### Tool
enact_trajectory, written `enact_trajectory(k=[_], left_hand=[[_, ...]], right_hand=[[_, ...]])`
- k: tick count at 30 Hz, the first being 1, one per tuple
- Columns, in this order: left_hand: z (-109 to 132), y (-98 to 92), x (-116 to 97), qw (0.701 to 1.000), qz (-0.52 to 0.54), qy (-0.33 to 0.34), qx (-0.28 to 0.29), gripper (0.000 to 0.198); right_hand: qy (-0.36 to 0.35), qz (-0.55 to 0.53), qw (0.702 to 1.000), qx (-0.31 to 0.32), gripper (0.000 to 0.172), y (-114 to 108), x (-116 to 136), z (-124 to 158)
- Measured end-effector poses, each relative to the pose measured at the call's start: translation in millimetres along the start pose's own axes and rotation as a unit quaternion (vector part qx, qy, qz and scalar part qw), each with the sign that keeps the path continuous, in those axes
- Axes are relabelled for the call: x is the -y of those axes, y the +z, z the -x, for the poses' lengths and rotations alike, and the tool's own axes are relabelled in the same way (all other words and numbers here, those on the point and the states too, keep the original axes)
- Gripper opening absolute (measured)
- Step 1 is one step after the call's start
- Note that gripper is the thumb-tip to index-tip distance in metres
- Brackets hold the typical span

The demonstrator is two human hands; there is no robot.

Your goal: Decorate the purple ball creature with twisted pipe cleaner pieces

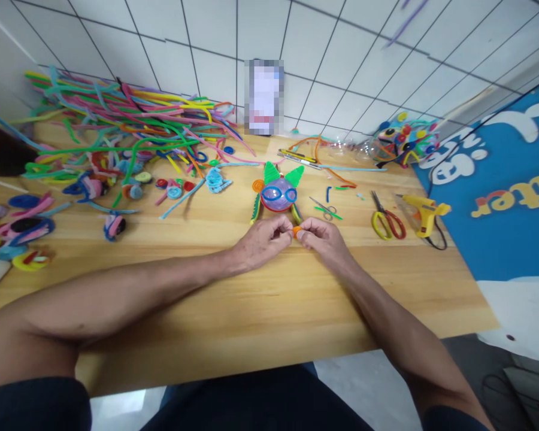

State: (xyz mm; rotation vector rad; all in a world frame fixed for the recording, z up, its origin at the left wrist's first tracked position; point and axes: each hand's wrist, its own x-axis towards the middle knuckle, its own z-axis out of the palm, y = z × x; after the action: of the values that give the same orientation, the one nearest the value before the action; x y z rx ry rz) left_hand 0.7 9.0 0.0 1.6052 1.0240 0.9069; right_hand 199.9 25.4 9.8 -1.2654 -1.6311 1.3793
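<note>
Between the fingertips of my left hand (269, 240) and my right hand (321, 239) is a small orange coil (297, 231), which looks like rolled pipe cleaner. Both hands are closed in a pinch on it, low over the table. Just beyond them stands a figure with a clear purple ball (276, 194) as its body. It has green leaf-shaped ears (295, 175), blue ring eyes (272, 194) and green-and-yellow legs. Another orange coil (257, 186) sits at its left side. My fingers partly cover the lower right of the figure.
Piled pipe cleaners (139, 114) lie at the back left, with finished pieces (31, 227) before them. A phone (263, 99) leans on the tiled wall. To the right are small scissors (327, 211), red-and-yellow scissors (386, 221), a yellow glue gun (426, 214) and clear plastic balls (366, 146).
</note>
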Motion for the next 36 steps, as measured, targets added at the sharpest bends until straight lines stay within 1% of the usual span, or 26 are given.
enact_trajectory(k=[4,8,13,15,18,21,25,27,31,33,36], left_hand=[[0,-0.1,0,1.0,-0.007,0.001,-0.001,0.011],[-1,-0.6,2,1.0,0.011,-0.007,-0.005,0.014],[-1,-0.2,5,1.0,0.025,-0.008,-0.003,0.016],[-1,-0.2,5,1.0,0.026,-0.009,0.0,0.016],[-1,-0.5,4,1.0,0.023,-0.008,0.003,0.016],[-2,-0.9,3,1.0,0.023,-0.01,0.003,0.016],[-2,-0.7,2,1.0,0.023,-0.015,-0.003,0.014],[-1,-0.4,1,1.0,0.025,-0.013,-0.007,0.014],[-1,0.2,2,0.999,0.036,-0.01,-0.013,0.016],[-2,0.3,3,0.999,0.042,-0.015,-0.012,0.016],[-2,0.0,5,0.999,0.043,-0.025,-0.004,0.014]], right_hand=[[0.008,-0.004,1.0,-0.029,0.028,6,-1,1],[0.022,-0.027,0.998,-0.049,0.03,9,-4,2],[0.033,-0.055,0.998,-0.028,0.028,1,-3,0],[0.035,-0.037,0.999,-0.007,0.029,-2,-1,-1],[0.018,-0.006,1.0,0.014,0.029,-2,0,-1],[0.001,-0.009,1.0,0.0,0.029,1,0,-1],[-0.001,-0.021,0.999,-0.034,0.03,8,-3,1],[0.0,-0.022,0.999,-0.041,0.029,9,-4,2],[-0.005,-0.025,0.999,-0.025,0.028,7,-1,2],[0.004,-0.027,0.999,-0.016,0.028,3,2,1],[0.02,-0.033,0.999,-0.02,0.029,-3,5,0]])
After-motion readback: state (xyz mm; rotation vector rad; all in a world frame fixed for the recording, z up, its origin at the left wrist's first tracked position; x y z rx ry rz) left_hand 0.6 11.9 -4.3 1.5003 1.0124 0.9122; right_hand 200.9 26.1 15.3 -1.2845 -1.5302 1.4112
